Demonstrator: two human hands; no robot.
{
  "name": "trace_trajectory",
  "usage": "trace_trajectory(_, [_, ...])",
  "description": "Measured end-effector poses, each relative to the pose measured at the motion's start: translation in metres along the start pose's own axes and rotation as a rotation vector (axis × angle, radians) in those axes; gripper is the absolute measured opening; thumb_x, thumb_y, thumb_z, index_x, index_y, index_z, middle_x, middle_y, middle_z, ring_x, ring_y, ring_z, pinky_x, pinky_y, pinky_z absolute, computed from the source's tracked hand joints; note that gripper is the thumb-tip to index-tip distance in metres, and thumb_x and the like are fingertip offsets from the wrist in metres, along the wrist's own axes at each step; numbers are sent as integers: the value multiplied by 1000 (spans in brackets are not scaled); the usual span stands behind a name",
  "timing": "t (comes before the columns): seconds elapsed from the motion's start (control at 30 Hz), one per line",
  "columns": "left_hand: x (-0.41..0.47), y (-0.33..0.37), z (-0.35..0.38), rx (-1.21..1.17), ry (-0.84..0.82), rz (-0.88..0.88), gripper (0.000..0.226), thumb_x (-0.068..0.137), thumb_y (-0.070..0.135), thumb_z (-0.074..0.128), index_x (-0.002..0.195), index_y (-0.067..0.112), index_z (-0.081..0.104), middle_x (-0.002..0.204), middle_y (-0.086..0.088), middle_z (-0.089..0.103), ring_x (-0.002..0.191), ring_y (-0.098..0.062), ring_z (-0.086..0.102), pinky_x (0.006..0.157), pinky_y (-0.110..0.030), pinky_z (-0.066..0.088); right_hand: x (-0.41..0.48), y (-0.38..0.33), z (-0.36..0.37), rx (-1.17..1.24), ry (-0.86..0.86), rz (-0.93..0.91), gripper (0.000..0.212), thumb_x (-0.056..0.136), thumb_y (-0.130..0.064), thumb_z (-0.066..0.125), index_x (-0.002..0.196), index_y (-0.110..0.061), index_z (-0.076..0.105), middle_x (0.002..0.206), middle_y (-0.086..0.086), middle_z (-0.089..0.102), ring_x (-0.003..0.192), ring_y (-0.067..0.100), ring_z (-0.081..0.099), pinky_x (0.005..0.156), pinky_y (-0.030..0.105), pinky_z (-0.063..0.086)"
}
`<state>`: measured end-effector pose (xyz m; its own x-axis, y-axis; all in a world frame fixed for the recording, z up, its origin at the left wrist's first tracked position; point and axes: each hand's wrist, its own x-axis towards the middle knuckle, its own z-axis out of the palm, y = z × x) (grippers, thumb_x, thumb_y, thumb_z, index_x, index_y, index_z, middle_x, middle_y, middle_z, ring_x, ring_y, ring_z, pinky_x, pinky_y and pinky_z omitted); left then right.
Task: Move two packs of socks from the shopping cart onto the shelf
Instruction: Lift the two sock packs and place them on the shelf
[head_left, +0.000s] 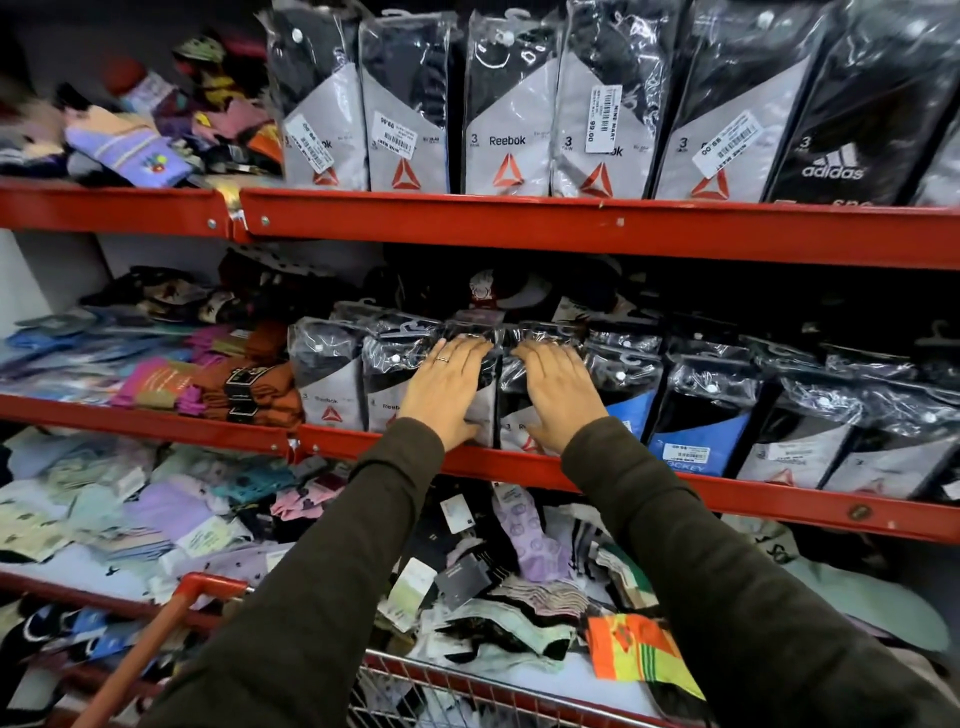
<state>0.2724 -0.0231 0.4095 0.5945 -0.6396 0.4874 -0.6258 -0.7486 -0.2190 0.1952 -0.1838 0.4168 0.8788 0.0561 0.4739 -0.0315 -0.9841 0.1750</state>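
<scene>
- The left hand (445, 391) lies flat, grip open, on one sock pack (387, 384).
- The right hand (560, 395) lies flat, grip open, on the next sock pack (514, 400).
- Both packs stand on the middle red shelf (727, 499), above the shopping cart (156, 639).

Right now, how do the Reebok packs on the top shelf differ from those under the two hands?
The top-shelf Reebok packs stand upright; the middle-shelf Reebok packs lean backward. The former stand untouched; the left hand and right hand press flat on the latter. Both kinds are black and grey three-pair packs.
</scene>
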Motion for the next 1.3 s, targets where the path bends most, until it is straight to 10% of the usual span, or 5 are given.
trace_trajectory(0.3, [-2, 9, -13, 64, -60, -51, 127, 68, 60, 82, 158, 8, 8, 165, -9, 19, 155, -26, 13, 128, -48, 3, -18, 6, -19, 10, 70, 93, 116, 78, -40, 78, 159, -13, 1, 167, 10, 3, 155, 30, 4, 123, 51, -6])
trace_trajectory(0.63, [47, 113, -42, -17, 100, 89, 132, 65, 81, 67, 159, 8, 10, 166, -8, 16, 156, -29, 6, 124, -50, -6, -75, 112, -44, 25, -41, 421, 123, 70, -47, 84, 158, -8, 7, 165, 10, 10, 155, 31, 2, 125, 52, 1])
trace_trajectory(0.87, [66, 157, -29, -2, -104, 124, 117, 78, 44, 82, 158, 6, 5, 165, -13, 18, 153, -31, 18, 128, -42, 8, -87, 125, -24, -130, -87, 311, 117, 76, -45, 80, 157, -5, 6, 161, 13, 20, 150, 34, 17, 124, 48, 10])
trace_trajectory(1.3, [57, 182, -20, -103, 30, -26, 84, 84, 1, 69, 152, 5, 21, 156, -16, 31, 147, -32, 29, 124, -40, 24, -89, 135, -21, -200, -97, 232, 115, 72, -45, 82, 155, -6, 12, 156, 11, 29, 146, 31, 26, 123, 47, 15])
